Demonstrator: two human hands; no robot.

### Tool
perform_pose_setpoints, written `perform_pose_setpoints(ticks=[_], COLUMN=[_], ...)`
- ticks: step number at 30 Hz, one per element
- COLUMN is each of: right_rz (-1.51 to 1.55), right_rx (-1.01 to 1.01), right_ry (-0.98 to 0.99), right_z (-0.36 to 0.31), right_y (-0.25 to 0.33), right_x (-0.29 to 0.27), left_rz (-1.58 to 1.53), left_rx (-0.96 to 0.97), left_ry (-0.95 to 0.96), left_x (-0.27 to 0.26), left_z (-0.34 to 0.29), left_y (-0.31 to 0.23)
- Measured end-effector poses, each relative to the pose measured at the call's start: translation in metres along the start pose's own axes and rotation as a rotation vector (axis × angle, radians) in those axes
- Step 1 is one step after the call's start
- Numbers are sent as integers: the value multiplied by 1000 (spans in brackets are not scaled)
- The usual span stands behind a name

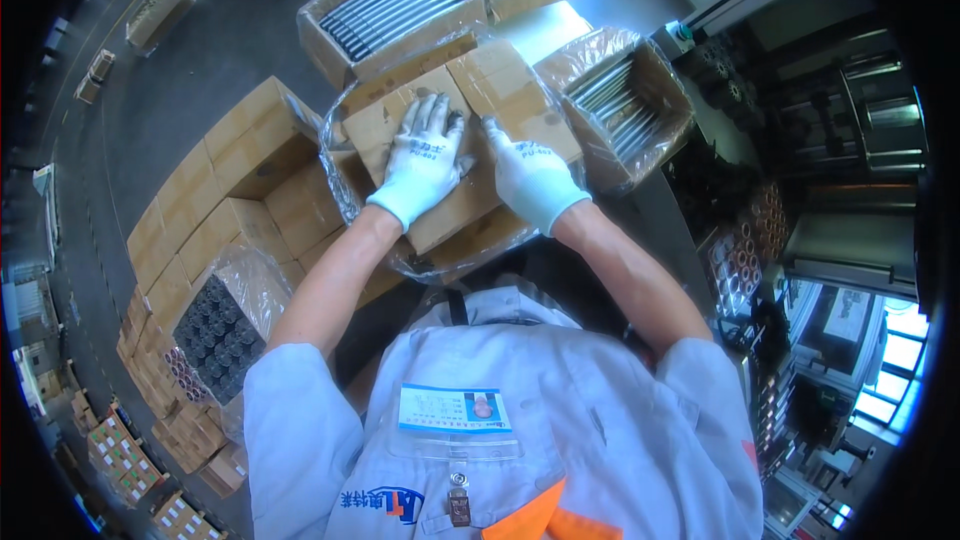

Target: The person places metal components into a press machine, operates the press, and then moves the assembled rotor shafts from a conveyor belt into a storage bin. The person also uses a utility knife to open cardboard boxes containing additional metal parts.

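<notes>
A brown cardboard box (448, 225) lined with clear plastic film stands in front of me, with cardboard flaps or sheets across its top. My left hand (425, 162), in a white glove with grey-smudged fingers, lies flat on the left cardboard piece (375, 130), fingers stretched forward. My right hand (530, 172), gloved alike, rests on the right cardboard piece (500, 80). One digit points forward near the seam; the other fingers look folded under and are mostly hidden. Whatever they may hold cannot be made out. The box's contents are covered.
Film-lined boxes of metal rods (395, 15) stand beyond, with another rod box (625, 105) at the right. Stacked cartons (215, 175) fill the left, beside a bagged box of dark round parts (220, 325). Machinery (845, 200) borders the far right.
</notes>
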State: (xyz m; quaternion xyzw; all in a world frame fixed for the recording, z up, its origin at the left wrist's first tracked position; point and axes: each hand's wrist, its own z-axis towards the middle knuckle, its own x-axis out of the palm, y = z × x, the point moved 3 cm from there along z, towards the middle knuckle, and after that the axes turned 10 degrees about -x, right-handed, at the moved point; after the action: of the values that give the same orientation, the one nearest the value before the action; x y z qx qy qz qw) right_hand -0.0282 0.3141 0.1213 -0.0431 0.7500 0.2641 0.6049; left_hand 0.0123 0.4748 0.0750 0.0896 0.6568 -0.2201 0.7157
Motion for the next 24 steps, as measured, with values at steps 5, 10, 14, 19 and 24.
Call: perform_pose_setpoints(ticks=[5, 10, 14, 19, 24], right_rz=[-39, -79, -402, -522, 58], right_rx=[-68, -79, -101, -37, -420], right_ry=[26, -98, 63, -14, 6], right_z=[-44, -113, -117, -133, -130], right_y=[8, 8, -9, -85, -107], right_x=[0, 8, 8, -27, -95], left_rz=[127, 166, -131, -466, -469], left_rx=[16, -4, -88, 26, 39], left_ry=[53, 140, 276, -10, 4], left_x=[-1, -19, 0, 7, 11], left_z=[2, 14, 23, 10, 10], left_y=[-4, -19, -18, -2, -3])
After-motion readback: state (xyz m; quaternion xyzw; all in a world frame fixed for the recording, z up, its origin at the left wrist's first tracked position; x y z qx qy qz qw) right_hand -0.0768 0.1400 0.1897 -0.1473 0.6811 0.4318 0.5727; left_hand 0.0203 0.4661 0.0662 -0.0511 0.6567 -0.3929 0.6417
